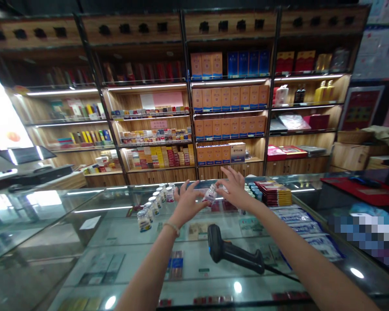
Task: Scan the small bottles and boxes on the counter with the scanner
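Just above the glass counter, a small bottle (210, 194) with a clear top and a reddish label is tilted between my hands. My left hand (188, 202) grips its lower side with thumb and finger, the other fingers spread. My right hand (234, 188) pinches it near the top, its other fingers raised. To the left of my left hand, several similar small bottles (144, 220) stand in a slanting row. More bottles are partly hidden behind my right hand. Below both hands, a black barcode scanner (233, 250) lies on the glass, its cable running under my right forearm.
The glass display counter (116, 242) holds flat goods beneath its top. Right of my right arm lie blue-and-white packets (298, 224) and a stack of red-and-gold packs (272, 192). Shelves of boxes (230, 99) line the wall; a monitor (26, 154) stands left.
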Demonstrator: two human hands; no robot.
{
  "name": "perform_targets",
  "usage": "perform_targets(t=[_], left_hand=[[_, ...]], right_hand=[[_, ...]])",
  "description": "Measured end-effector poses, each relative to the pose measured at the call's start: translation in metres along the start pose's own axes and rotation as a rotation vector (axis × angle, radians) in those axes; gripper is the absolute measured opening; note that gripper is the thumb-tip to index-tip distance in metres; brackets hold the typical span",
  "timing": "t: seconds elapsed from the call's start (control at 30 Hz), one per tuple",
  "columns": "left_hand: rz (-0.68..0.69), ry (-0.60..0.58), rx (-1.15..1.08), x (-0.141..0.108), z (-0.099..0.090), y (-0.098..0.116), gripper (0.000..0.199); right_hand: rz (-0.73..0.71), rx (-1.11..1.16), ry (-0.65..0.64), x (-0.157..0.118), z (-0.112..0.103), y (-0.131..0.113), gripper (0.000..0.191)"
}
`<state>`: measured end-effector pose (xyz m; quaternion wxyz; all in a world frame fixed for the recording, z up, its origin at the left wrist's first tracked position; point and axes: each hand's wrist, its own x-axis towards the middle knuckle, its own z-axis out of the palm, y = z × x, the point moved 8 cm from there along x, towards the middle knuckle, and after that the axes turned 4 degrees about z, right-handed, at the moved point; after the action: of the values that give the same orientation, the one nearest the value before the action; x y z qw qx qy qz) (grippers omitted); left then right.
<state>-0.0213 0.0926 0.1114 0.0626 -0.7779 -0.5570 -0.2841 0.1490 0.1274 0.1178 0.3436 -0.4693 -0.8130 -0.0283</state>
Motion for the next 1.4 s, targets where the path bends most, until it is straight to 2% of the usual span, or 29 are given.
perform_targets(t=[0.1,0.23,0.6,0.87,1.17,1.4], left_hand=[[0.014,-0.009,-0.024,0.005,0.012,0.016,0.020],[0.008,-0.011,-0.047,0.006,0.023,0.025,0.017],[0.042,-0.027,-0.102,-0.011,0.029,0.016,0.023],[0.067,-0.072,-0.057,-0.012,0.031,0.021,0.019],[0.057,-0.093,-0.019,-0.013,0.037,0.019,0.016],[0.089,-0.108,-0.006,-0.014,0.048,0.019,0.019]], right_hand=[[0.028,0.009,0.027,-0.007,-0.007,0.014,0.025],[0.045,0.014,0.068,-0.015,-0.013,0.024,0.027],[-0.042,-0.064,0.066,-0.036,-0.018,0.026,0.028],[-0.143,-0.125,0.079,-0.044,-0.016,0.031,0.037],[-0.219,-0.168,0.108,-0.056,-0.009,0.034,0.032],[-0.212,-0.192,0.113,-0.064,-0.006,0.040,0.031]])
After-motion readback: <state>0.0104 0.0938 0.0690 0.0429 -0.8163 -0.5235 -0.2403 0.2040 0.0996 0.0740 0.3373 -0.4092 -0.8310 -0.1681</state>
